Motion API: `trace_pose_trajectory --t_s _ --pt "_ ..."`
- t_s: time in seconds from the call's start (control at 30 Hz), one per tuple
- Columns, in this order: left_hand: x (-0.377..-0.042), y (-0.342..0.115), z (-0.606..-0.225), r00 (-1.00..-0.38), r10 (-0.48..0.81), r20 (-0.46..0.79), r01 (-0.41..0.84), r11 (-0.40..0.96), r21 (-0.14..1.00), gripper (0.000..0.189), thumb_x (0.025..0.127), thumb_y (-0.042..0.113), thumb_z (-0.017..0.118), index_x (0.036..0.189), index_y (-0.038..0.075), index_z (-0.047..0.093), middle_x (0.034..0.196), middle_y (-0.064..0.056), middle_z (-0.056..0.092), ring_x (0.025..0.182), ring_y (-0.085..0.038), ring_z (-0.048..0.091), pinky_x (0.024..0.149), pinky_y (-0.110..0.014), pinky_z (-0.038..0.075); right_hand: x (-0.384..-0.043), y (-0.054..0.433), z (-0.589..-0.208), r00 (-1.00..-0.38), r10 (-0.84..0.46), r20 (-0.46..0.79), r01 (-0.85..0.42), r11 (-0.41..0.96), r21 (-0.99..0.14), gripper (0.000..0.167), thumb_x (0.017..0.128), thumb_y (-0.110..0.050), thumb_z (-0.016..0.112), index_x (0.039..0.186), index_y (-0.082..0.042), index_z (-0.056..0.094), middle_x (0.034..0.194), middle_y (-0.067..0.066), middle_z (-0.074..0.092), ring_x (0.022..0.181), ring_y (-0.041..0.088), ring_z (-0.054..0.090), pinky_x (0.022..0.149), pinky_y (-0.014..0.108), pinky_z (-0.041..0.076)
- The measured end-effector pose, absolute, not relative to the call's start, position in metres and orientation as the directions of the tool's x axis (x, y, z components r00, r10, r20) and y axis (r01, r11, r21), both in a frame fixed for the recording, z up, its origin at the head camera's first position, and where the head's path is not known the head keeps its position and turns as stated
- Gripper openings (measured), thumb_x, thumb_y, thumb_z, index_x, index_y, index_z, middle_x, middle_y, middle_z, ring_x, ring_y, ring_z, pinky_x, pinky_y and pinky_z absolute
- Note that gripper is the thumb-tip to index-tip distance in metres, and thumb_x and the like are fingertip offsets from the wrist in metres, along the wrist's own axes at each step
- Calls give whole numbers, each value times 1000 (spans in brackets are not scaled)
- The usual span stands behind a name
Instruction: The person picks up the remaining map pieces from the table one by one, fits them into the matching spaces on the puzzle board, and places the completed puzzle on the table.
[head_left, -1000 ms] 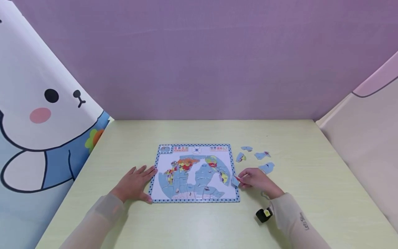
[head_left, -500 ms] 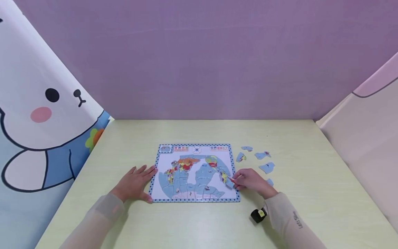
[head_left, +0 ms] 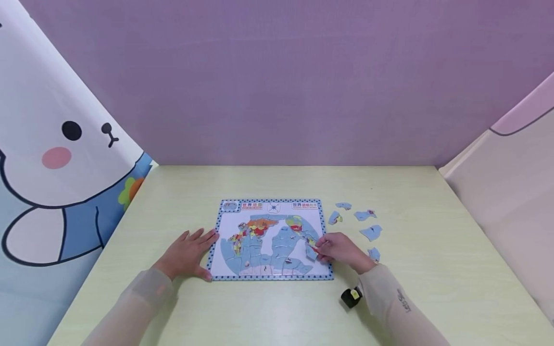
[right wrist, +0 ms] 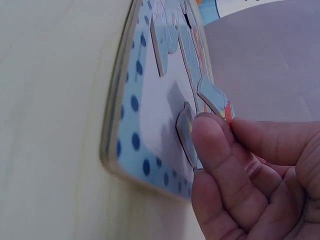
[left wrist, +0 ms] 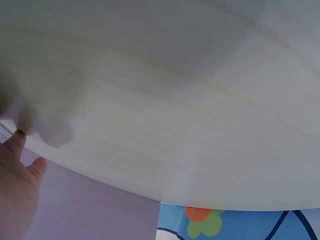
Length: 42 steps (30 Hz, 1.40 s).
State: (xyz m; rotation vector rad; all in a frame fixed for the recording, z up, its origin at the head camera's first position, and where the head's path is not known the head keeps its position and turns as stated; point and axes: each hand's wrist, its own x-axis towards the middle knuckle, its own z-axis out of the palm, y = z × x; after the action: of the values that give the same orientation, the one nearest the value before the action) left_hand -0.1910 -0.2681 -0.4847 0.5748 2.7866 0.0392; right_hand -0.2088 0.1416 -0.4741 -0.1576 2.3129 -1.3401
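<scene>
A world map puzzle board (head_left: 216, 269) with a blue dotted border lies on the table, many pieces fitted in it and white gaps showing between them. My left hand (head_left: 186, 253) lies with fingers spread along the board's left edge; in the left wrist view part of that hand (left wrist: 17, 185) shows at the lower left. Over the board's right side, my right hand (head_left: 342, 249) pinches a blue puzzle piece (head_left: 311, 253) with a bit of red. The right wrist view has this piece (right wrist: 215, 95) between thumb and fingertips, tilted and raised above the board.
Several loose puzzle pieces (head_left: 371, 233) lie on the table right of the board. A small black device (head_left: 351, 298) is attached at the right wrist, near the sleeve. Behind the table (head_left: 277, 312) stands a purple partition (head_left: 294, 96); a cartoon panel (head_left: 65, 192) is on the left.
My right hand has moved left with the pinched puzzle piece, from the board's right border to over the map. A loose piece beneath the wrist has come into view. The left hand stays put.
</scene>
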Motion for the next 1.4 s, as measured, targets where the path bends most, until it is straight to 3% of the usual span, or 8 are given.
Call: trace_pose_trajectory --t_s 0.57,1.4 --pt "-192 -271 -489 -879 385 -281 374 923 93 114 61 70 73 150 10 33 154 -10 31 140 -43 23 109 -64 16 -210 117 -476 -896 -260 -361 146 594 -791 7 92 -1 59 94 0 66 73 4 66 62 15 63 66 28 53" --pt "-192 -269 -486 -876 395 -276 384 918 95 112 62 68 74 149 10 34 154 -11 32 139 -43 24 108 -64 18 -214 113 -476 -895 -201 -399 201 616 -762 11 92 -4 60 99 1 67 76 6 65 63 16 62 66 27 53"
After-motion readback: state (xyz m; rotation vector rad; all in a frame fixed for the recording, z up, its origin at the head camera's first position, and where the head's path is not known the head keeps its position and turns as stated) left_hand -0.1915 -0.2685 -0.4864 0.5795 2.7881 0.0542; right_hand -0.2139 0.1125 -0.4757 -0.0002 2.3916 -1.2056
